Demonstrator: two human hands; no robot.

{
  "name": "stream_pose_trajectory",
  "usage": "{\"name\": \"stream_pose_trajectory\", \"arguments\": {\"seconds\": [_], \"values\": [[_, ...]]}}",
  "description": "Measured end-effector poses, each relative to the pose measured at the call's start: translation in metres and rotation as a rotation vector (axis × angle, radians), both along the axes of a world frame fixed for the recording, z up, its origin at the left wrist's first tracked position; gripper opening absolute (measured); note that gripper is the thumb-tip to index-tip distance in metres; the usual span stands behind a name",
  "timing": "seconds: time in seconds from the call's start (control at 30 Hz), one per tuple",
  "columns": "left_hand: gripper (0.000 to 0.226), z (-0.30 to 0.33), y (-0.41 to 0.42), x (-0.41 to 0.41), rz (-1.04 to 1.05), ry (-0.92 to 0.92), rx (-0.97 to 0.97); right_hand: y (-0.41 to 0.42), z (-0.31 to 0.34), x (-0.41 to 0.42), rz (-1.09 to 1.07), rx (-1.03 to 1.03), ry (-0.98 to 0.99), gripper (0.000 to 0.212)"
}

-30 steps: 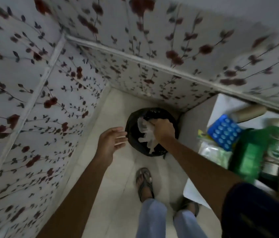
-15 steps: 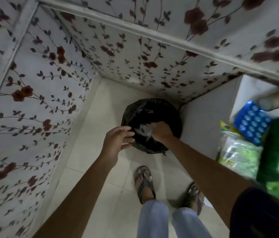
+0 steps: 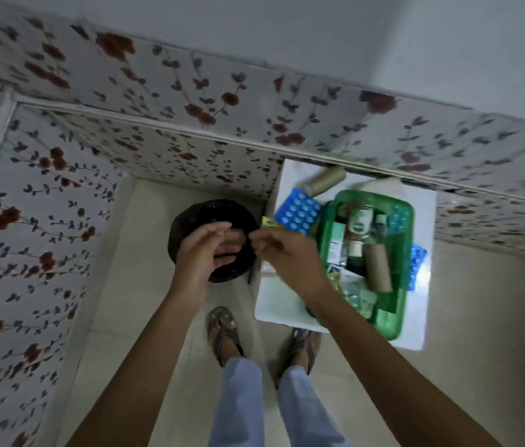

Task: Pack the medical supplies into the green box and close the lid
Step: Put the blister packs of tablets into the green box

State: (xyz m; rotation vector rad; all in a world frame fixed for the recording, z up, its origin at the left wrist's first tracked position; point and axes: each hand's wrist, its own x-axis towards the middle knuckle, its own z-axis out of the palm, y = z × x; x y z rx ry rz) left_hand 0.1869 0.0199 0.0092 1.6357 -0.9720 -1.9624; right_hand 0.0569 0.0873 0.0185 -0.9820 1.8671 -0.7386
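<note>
A: Beside my feet, what's on the white table (image 3: 274, 304)?
B: Green box (image 3: 404, 253), lid off, w/ bottles & a cardboard tube (image 3: 377, 267) inside; blue blister pack (image 3: 300, 212) just left of it.
A: Hands?
B: Both over the black bin (image 3: 190, 217). Left hand (image 3: 201, 256) loose, empty. Right hand (image 3: 282, 253) pinched; can't tell if holding anything.

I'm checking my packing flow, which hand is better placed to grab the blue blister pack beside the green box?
Right. The right hand is nearer the blue blister pack and green box; the left hand hovers over the black bin.
</note>
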Motion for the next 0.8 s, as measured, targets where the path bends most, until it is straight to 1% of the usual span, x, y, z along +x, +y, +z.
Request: {"name": "stream_pose_trajectory", "arguments": {"seconds": [0.07,0.1,0.2,0.3,0.37,0.4,0.47,0.53,0.57,0.6,0.67,0.73,0.8], "values": [[0.019,0.011,0.02,-0.016,-0.038,0.002,-0.009,0.03,0.021,-0.031,-0.117,-0.014,-0.089,0.02],[0.019,0.015,0.03,-0.025,-0.057,0.003,-0.016,0.045,0.029,-0.048,-0.178,-0.03,-0.106,0.023],[0.017,0.022,0.059,-0.051,-0.112,0.014,-0.019,0.086,0.04,-0.095,-0.337,-0.046,-0.108,0.038],[0.015,0.027,0.084,-0.076,-0.155,-0.011,-0.024,0.116,0.039,-0.13,-0.403,-0.022,-0.105,0.048],[0.014,0.026,0.091,-0.087,-0.174,-0.058,-0.042,0.127,0.036,-0.143,-0.451,-0.008,-0.104,0.049],[0.015,0.025,0.092,-0.092,-0.187,-0.089,-0.065,0.131,0.035,-0.149,-0.49,-0.003,-0.081,0.046],[0.017,0.02,0.09,-0.1,-0.222,-0.167,-0.164,0.134,0.028,-0.16,-0.597,0.007,0.028,0.034],[0.015,0.012,0.077,-0.109,-0.282,-0.318,-0.325,0.138,0.011,-0.175,-0.71,0.074,0.193,0.023],[0.016,0.004,0.066,-0.113,-0.323,-0.414,-0.405,0.14,0.0,-0.182,-0.727,0.128,0.272,0.024],[0.02,-0.006,0.053,-0.116,-0.372,-0.497,-0.471,0.141,-0.014,-0.19,-0.707,0.187,0.322,0.028],[0.029,-0.034,0.025,-0.127,-0.494,-0.631,-0.541,0.142,-0.039,-0.203,-0.598,0.339,0.332,0.047],[0.043,-0.06,0.003,-0.137,-0.653,-0.771,-0.523,0.138,-0.058,-0.207,-0.447,0.47,0.324,0.07],[0.053,-0.076,-0.008,-0.146,-0.794,-0.889,-0.498,0.133,-0.069,-0.204,-0.323,0.521,0.369,0.085]]}}
